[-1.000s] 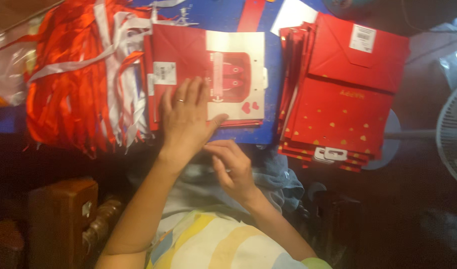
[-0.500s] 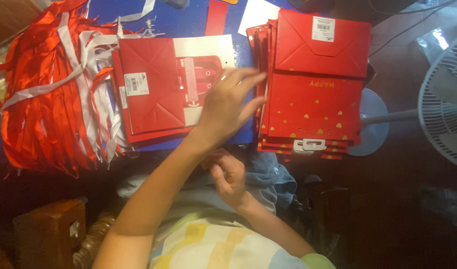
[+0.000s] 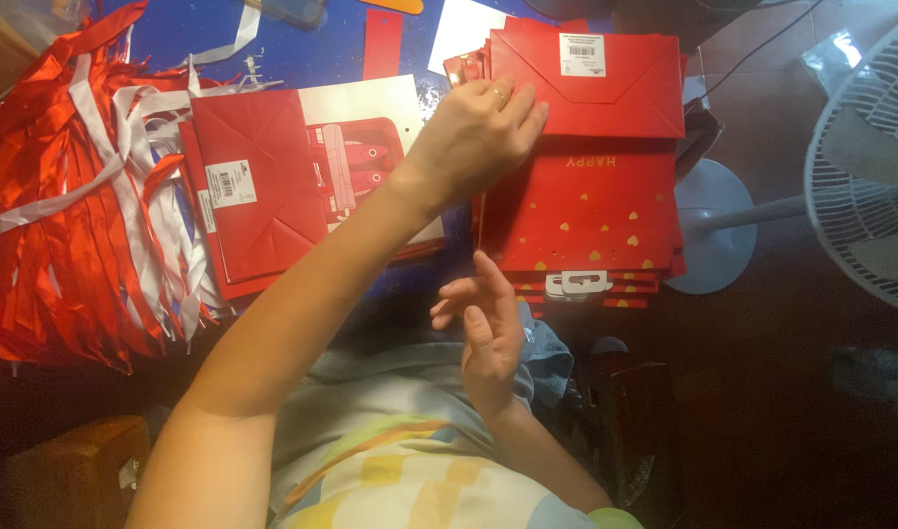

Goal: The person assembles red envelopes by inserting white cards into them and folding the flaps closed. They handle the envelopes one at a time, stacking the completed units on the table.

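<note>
Bright, warm light on the tabletop; dim, soft, murky lower edges.

Bag stack red, gold hearts; ribbons red and white; table blue; fan white.
</note>
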### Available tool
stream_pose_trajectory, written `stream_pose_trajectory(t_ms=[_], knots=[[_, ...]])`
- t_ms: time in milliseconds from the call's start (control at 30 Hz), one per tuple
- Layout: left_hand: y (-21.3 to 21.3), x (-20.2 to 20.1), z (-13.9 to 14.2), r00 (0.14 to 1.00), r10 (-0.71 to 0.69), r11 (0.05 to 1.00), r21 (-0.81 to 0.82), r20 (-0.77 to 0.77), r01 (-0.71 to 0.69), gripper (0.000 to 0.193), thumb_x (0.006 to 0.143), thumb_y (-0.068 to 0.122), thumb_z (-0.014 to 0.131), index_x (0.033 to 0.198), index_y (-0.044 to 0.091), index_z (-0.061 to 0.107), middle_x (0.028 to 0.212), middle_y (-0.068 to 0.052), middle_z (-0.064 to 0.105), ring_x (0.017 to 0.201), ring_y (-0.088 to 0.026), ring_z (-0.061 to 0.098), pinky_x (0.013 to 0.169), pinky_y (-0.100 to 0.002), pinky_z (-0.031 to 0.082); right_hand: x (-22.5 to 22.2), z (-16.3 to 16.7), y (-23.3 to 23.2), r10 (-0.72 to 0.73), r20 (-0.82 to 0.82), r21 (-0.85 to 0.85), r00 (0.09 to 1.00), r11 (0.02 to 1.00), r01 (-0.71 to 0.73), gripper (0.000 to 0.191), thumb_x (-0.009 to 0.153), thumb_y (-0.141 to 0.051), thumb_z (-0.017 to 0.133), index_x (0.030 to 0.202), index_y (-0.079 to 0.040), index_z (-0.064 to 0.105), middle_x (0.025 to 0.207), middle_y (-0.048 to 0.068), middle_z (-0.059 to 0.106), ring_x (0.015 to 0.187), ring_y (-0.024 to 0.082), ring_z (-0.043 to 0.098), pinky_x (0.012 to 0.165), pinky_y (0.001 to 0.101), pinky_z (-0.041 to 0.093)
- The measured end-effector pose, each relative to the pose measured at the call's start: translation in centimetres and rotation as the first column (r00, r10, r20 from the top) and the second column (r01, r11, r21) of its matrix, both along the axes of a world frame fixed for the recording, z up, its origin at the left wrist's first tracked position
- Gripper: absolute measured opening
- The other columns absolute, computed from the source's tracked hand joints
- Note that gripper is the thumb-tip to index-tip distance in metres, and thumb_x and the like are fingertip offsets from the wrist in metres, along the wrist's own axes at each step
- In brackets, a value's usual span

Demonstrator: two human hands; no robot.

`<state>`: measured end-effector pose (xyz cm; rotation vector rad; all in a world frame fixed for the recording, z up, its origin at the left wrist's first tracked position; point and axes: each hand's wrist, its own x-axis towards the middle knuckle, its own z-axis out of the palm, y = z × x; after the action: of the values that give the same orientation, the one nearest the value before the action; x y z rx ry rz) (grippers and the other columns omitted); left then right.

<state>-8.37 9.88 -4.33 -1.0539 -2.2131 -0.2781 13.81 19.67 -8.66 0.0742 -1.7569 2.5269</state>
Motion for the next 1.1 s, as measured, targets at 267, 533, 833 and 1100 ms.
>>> stream_pose_trajectory(t_ms=[267, 533, 833, 1100], knots=[[-5.9, 7.2, 9.0, 0.974, 0.177, 0.971, 0.187, -0.143, -0.149, 0.027, 0.09, 0.013, 0.072, 0.115, 0.003, 0.073, 0.103, -0.004, 0.068, 0.085, -0.017, 0.062, 0.071, -0.031, 0.05, 0.7, 2.2, 0.0, -0.004, -0.061, 0.389, 0.998, 0.921, 0.027, 0.041, 0.107, -0.021, 0.052, 0.141, 0.001, 0.059, 0.128, 0.017, 0.067, 0.101, 0.022, 0.06, 0.086, 0.0315, 0.045], [-12.0, 14.4, 8.0, 0.855, 0.502, 0.854, 0.082, 0.131, -0.514, 0.019, 0.102, 0.014, 0.079, 0.12, 0.009, 0.076, 0.102, 0.001, 0.063, 0.094, -0.02, 0.058, 0.08, -0.035, 0.049, -0.8, 3.3, -1.1, 0.308, -0.263, 0.657, 0.914, 0.751, -0.064, 0.026, 0.101, -0.01, 0.058, 0.124, -0.001, 0.067, 0.118, 0.017, 0.07, 0.106, 0.029, 0.07, 0.092, 0.037, 0.056], [-13.3, 16.6, -1.9, 0.774, 0.568, 0.8, 0.032, 0.28, -0.599, 0.024, 0.093, 0.015, 0.075, 0.117, 0.012, 0.076, 0.097, -0.001, 0.061, 0.094, -0.023, 0.059, 0.078, -0.038, 0.049, 3.4, -5.4, -0.9, 0.255, 0.514, -0.057, 0.819, 0.963, -0.264, 0.016, 0.106, -0.016, 0.069, 0.107, 0.0, 0.069, 0.082, 0.005, 0.055, 0.07, 0.013, 0.049, 0.063, 0.032, 0.04], [-12.0, 17.0, -3.7, 0.699, 0.592, 0.766, -0.009, 0.401, -0.643, 0.03, 0.093, 0.006, 0.069, 0.123, 0.006, 0.073, 0.093, -0.004, 0.056, 0.082, -0.021, 0.062, 0.065, -0.035, 0.054, 1.3, -7.3, 1.7, -0.141, 0.573, -0.224, 0.807, 0.921, 0.32, 0.018, 0.099, -0.026, 0.066, 0.107, -0.009, 0.063, 0.089, 0.003, 0.063, 0.072, 0.016, 0.059, 0.07, 0.0358, 0.052]])
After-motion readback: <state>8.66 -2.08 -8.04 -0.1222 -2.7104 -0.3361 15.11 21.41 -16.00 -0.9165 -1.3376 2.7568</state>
